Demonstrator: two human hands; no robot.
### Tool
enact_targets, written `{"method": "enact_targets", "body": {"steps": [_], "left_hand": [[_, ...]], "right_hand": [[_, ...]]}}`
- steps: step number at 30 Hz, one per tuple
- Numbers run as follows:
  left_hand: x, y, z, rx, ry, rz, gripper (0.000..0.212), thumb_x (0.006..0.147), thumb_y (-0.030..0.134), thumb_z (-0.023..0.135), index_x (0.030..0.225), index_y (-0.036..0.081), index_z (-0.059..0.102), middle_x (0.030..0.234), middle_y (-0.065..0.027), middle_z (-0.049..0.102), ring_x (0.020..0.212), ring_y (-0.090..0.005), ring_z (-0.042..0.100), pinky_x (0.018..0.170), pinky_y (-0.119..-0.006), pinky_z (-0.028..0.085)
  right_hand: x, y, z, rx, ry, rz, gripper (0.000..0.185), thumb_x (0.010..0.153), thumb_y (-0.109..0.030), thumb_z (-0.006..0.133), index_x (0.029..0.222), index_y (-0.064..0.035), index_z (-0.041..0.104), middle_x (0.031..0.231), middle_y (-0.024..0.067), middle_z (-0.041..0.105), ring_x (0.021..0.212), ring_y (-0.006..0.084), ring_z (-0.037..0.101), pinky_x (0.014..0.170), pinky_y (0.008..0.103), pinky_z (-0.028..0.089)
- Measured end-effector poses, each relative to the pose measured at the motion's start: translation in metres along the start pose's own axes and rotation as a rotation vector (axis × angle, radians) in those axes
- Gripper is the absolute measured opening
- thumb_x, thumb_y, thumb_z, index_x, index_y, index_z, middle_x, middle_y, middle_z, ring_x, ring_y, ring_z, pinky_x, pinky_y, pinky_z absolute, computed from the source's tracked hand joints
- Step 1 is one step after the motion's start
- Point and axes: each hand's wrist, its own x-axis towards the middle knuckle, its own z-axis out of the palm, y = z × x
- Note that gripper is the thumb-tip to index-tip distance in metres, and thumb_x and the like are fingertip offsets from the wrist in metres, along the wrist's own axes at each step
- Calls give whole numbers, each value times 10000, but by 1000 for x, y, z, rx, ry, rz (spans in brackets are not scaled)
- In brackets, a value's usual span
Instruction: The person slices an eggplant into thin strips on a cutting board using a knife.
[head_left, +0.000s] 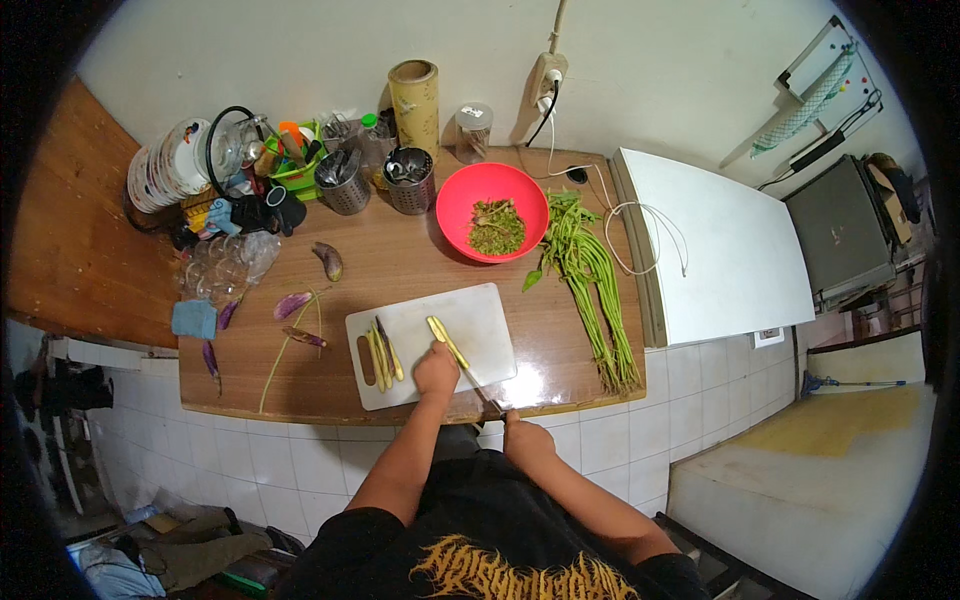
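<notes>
My left hand (437, 370) rests on the lower middle of a white cutting board (484, 315), its fingers on a pale, cut eggplant piece (444, 334). My right hand (527, 441), beyond the table's front edge, grips the dark handle of a knife (484, 391). The blade points up and left to the lower end of that piece. Several long eggplant strips (383, 360) lie side by side near the board's handle slot. To the left on the table are a whole purple eggplant (328, 261), another eggplant piece (292, 305) and stem ends.
Behind the board stands a red bowl (493, 176) with chopped greens. A bundle of long leafy greens (592, 277) lies at the right, beside a white cable and a white appliance (720, 247). Metal utensil holders (411, 196) and a dish rack stand at the back left.
</notes>
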Motion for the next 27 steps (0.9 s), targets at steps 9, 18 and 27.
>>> {"method": "enact_targets", "body": {"steps": [9,18,27], "left_hand": [[8,-5,-15,-150,-100,-87,235,971,228,499,1021,5,553,808,-214,707,740,-381,704,653,-507,559],[-2,-27,-48,-432,-252,-24,221,944,182,498,1057,2,558,939,-251,690,889,-455,663,809,-514,533],[-22,-95,-72,-849,-447,77,231,943,169,589,1122,31,635,1001,-186,691,948,-304,677,837,-398,525]], "right_hand": [[-35,44,21,83,38,2,297,978,-288,474,1136,-39,506,837,261,695,774,452,683,697,569,531],[-28,59,60,322,128,-24,389,924,-431,604,1065,-74,545,753,251,674,724,461,672,637,549,520],[94,-50,-7,347,487,-253,298,889,-272,670,961,-21,526,798,274,650,764,486,643,660,540,503]]}}
